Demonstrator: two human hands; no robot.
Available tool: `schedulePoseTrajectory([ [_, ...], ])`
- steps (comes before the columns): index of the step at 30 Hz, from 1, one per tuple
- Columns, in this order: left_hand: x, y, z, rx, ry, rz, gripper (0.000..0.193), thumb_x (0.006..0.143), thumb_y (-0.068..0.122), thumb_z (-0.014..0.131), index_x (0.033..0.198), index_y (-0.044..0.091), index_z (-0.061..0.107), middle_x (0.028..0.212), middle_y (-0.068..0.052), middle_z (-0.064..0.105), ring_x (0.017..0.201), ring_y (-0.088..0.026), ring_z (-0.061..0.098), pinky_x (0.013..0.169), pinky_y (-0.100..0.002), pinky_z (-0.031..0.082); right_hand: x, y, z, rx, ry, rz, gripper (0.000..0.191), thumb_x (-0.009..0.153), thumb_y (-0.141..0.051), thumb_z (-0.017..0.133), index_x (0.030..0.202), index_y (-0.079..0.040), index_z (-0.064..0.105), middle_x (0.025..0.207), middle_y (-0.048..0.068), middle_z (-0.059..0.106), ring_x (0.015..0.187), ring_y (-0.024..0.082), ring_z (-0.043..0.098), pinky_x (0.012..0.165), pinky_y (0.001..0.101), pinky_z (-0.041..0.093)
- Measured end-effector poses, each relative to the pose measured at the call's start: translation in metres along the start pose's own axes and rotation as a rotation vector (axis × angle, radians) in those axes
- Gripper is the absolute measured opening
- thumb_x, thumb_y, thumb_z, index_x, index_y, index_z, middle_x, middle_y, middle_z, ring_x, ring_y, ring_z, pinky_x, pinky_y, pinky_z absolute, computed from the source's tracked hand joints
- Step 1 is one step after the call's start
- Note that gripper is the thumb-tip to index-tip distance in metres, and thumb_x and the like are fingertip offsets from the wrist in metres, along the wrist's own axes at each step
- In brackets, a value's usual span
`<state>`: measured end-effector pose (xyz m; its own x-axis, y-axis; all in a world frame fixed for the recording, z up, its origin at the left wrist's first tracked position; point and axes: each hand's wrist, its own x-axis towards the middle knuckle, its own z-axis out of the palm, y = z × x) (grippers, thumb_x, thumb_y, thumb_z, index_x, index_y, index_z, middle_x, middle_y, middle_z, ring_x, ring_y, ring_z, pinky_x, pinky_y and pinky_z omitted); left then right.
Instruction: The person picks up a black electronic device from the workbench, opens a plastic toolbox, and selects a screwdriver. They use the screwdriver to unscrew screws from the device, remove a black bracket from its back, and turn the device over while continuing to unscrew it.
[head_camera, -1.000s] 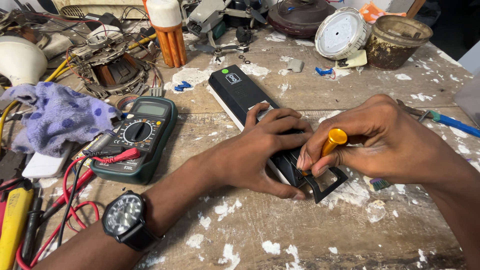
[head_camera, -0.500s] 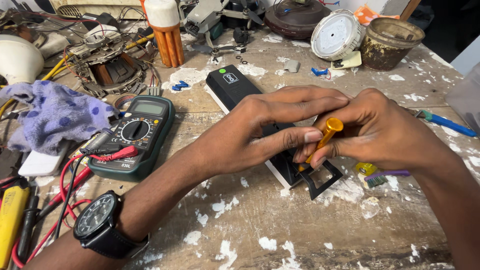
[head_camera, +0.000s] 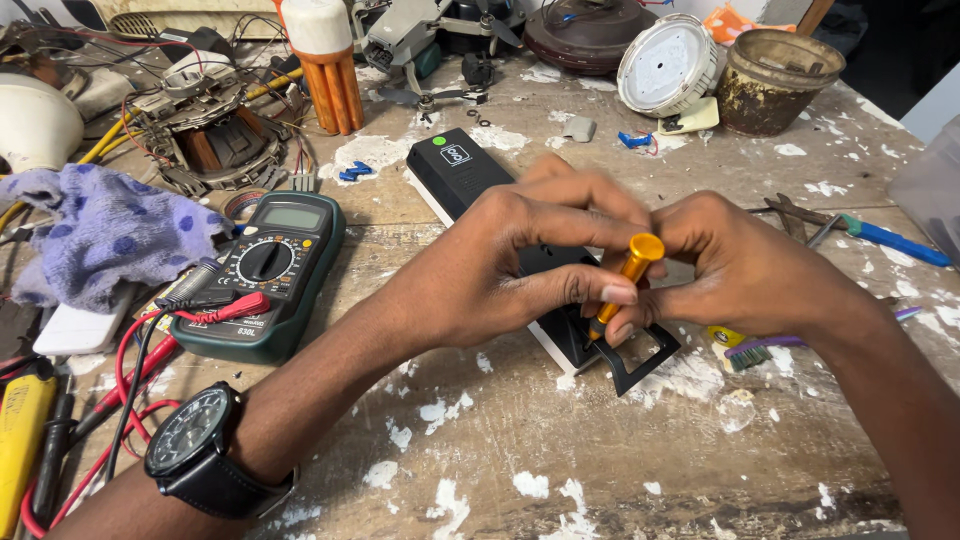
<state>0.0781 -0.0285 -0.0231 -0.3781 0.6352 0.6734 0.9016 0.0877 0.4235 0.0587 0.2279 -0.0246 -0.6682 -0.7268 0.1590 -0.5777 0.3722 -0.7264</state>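
Observation:
A long black device (head_camera: 470, 175) lies across the middle of a paint-spattered wooden table (head_camera: 560, 470). A small orange-handled screwdriver (head_camera: 628, 275) stands tilted on the device's near end, beside a black square frame part (head_camera: 640, 360). My right hand (head_camera: 745, 265) grips the screwdriver's handle. My left hand (head_camera: 520, 265), with a black watch (head_camera: 200, 445) on its wrist, reaches over the device, its fingertips touching the screwdriver shaft. The screwdriver's tip is hidden behind my fingers.
A green multimeter (head_camera: 265, 270) with red and black leads sits at the left, next to a purple cloth (head_camera: 100, 230). At the back stand an orange tube bundle (head_camera: 325, 65), a round white disc (head_camera: 665, 65) and a rusty tin (head_camera: 775, 65). Blue-handled pliers (head_camera: 860, 232) lie at the right.
My left hand has lifted from pressing on the device, and its fingers now stretch across to the screwdriver shaft. The screwdriver stands more upright. The view has drifted closer.

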Motion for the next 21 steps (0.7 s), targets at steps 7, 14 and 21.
schedulePoseTrajectory([
  [7, -0.005, -0.006, 0.004, -0.414, -0.125, -0.192, 0.042, 0.099, 0.018, 0.07, 0.139, 0.005, 0.063, 0.117, -0.009, 0.079, 0.11, -0.016, 0.077, 0.103, -0.034, 0.063, 0.003, 0.001, 0.0, 0.235, -0.058, 0.113, 0.032, 0.078, -0.003, 0.084, 0.109, -0.002, 0.081, 0.099, 0.007, 0.08, 0.091, 0.02, 0.083, 0.082, 0.0405, 0.067],
  [14, -0.003, -0.005, -0.008, -0.616, -0.282, -0.345, 0.042, 0.107, 0.02, 0.056, 0.144, 0.002, 0.06, 0.104, -0.008, 0.077, 0.063, -0.007, 0.054, 0.061, -0.026, 0.051, 0.001, 0.002, 0.005, 0.226, -0.014, 0.209, 0.02, 0.078, 0.002, 0.07, 0.097, -0.003, 0.075, 0.076, 0.003, 0.073, 0.079, 0.014, 0.076, 0.086, 0.0369, 0.069],
  [21, -0.002, -0.002, -0.002, -0.805, -0.231, -0.343, 0.041, 0.113, 0.019, 0.054, 0.149, 0.0, 0.058, 0.099, -0.006, 0.073, 0.07, -0.006, 0.059, 0.065, -0.022, 0.05, -0.004, 0.016, -0.001, -0.047, -0.026, 0.045, 0.034, 0.086, -0.006, 0.081, 0.068, -0.002, 0.053, 0.072, 0.006, 0.064, 0.08, 0.016, 0.075, 0.093, 0.0395, 0.065],
])
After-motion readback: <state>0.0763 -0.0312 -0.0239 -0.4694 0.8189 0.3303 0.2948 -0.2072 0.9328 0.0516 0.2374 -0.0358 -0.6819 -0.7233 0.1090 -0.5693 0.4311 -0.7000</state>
